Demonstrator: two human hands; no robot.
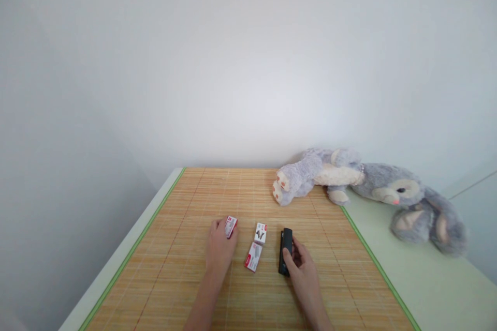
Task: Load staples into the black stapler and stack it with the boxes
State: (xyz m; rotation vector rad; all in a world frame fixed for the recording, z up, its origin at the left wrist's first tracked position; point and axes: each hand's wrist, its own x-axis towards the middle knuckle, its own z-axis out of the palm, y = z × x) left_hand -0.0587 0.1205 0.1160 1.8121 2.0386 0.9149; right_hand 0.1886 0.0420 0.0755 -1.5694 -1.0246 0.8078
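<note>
My left hand (219,248) rests on the bamboo mat (174,269) with its fingers closed round a small red and white box (230,226). Gripping a black stapler (286,249) that lies on the mat, my right hand (301,264) has thumb and fingers wrapped about its near end. Between the two hands lie two more small boxes: a white one (260,232) and, just nearer to me, a red and white one (253,256).
A grey plush rabbit (373,186) lies on its side at the back right, partly on the mat and partly on the pale green table (427,279). A white wall stands behind the table. The table's left edge runs close to the mat's green border.
</note>
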